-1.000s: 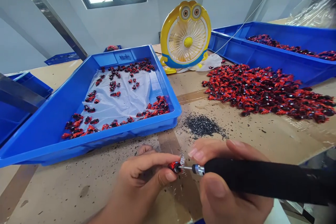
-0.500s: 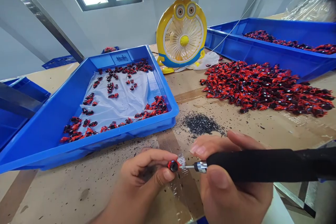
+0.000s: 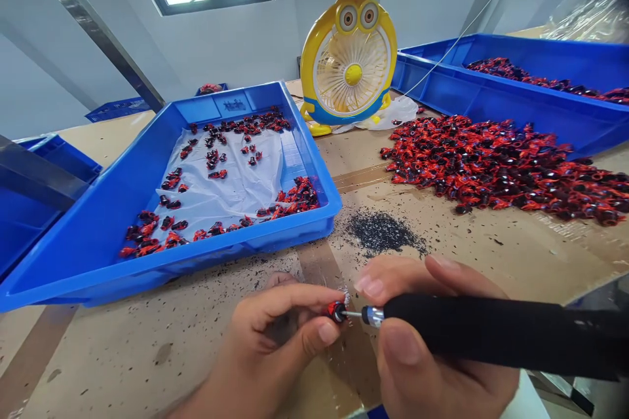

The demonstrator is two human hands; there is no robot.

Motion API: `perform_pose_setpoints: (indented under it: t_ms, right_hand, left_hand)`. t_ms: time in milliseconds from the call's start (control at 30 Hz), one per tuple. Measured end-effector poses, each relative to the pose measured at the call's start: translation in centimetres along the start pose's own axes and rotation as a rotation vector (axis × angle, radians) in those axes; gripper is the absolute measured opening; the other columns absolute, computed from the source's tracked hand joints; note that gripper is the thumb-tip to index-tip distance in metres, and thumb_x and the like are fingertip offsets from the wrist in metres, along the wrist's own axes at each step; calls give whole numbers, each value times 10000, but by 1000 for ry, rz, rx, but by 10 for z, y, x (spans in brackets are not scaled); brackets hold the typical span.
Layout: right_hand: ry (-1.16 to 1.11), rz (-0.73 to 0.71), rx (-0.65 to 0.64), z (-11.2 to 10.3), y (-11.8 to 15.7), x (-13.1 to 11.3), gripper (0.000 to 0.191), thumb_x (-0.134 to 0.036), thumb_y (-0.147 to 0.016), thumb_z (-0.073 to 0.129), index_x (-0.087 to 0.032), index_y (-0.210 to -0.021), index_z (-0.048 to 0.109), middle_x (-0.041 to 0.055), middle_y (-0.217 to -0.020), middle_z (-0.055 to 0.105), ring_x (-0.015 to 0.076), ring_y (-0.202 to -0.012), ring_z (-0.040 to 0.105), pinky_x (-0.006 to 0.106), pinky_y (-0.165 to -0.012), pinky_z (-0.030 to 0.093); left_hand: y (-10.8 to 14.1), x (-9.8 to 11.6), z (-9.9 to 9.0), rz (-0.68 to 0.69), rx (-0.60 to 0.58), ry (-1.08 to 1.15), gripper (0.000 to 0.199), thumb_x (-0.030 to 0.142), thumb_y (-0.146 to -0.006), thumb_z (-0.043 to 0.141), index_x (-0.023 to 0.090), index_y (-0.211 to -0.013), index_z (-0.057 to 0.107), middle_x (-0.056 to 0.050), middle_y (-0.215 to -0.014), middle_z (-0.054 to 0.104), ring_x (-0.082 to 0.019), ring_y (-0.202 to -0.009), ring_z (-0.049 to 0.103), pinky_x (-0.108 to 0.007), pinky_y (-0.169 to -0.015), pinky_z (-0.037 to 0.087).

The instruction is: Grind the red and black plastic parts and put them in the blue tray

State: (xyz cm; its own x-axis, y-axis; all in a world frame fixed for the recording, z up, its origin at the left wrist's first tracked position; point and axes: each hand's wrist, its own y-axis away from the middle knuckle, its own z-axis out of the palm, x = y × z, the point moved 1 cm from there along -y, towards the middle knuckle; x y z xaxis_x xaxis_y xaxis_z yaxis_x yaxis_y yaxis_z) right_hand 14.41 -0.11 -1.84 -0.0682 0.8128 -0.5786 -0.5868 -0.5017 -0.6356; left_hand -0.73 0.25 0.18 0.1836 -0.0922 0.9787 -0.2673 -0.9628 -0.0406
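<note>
Working piece: one small red-and-black molded part (image 3: 337,311), just below frame center, pinched between the thumb and index finger of your left hand (image 3: 275,327).

Tool: one black-sleeved handpiece (image 3: 491,330), lower right, gripped by your right hand (image 3: 435,383), thumb beneath and fingers above. Its thin metal bit (image 3: 354,314) reaches the part; whether it enters or only touches is too small to tell.

Stock, left of frame: one blue tray (image 3: 211,263) lined with a white sheet (image 3: 230,193), similar parts spread thinly and gathered along its edges.

Stock, right of frame: one dense heap (image 3: 481,163) of similar parts on the brown table covering (image 3: 122,353); more in a second blue tray (image 3: 515,101), upper right.

Residue: one mound of black shavings (image 3: 381,232), right of center, with loose flecks around it.

Progress: your single piece appears under way, neither hand having let go. Many others lie apart from your hands; which lot is done and which is left, you cannot tell from this view.
</note>
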Motion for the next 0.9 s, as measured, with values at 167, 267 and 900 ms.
perform_pose_setpoints:
  t_ms: [167,267,900]
  right_hand:
    - [34,-5,-18,0,-1,-1,425,-133,-962,802,-129,-1364,664,-9,-980,800,123,-825,760,263,-665,668]
    - [22,3,-17,0,-1,-2,409,-130,-966,800,-123,-1355,672,-6,-972,800,127,-827,765,262,-639,666]
    - [24,-11,-44,0,0,-1,420,-91,-940,779,-129,-1347,680,-6,-967,799,128,-814,761,271,-743,693]
  left_hand:
    - [-2,3,0,104,30,-77,108,269,-896,881,281,-989,935,0,-671,802,-156,-637,676,-228,-636,563]
    - [-3,3,1,138,23,-101,122,232,-909,870,298,-990,932,15,-718,837,-159,-663,706,-250,-679,551]
    - [-5,5,1,224,14,-85,213,169,-930,865,348,-1034,917,84,-831,891,-134,-701,772,-291,-755,501]
